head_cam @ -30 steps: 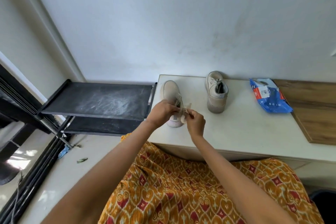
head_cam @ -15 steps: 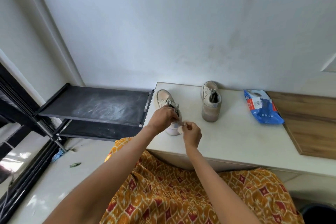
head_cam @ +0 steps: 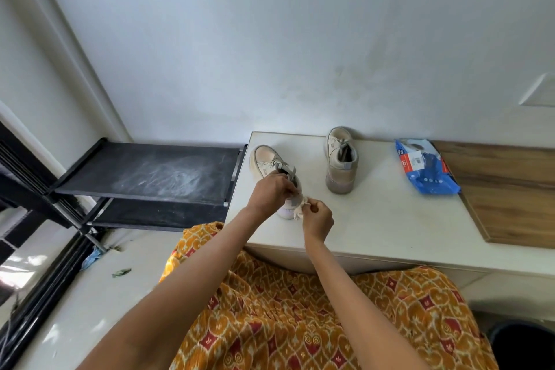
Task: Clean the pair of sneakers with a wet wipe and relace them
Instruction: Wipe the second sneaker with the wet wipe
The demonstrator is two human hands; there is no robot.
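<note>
Gripping the heel end of a beige low-top canvas sneaker, the left hand has its fingers curled over the collar of the shoe, which stands on its sole near the front left corner of the white worktop with its toe pointing toward the wall. Just beside that heel, the right hand pinches a small crumpled off-white wet wipe between thumb and curled fingers, and the wipe touches the back of the sneaker just above its pale sole. A second beige canvas sneaker stands upright farther back on the worktop, apart from the first, its toe near the wall and its lace visible over the tongue. To its right lies a blue plastic wet-wipe pack with a red and white label, flat on the worktop and next to a brown wooden board that covers the right end. Left of the worktop stands a black metal shoe rack with a dusty top shelf. Orange patterned fabric covers the person's lap below the worktop's front edge.
</note>
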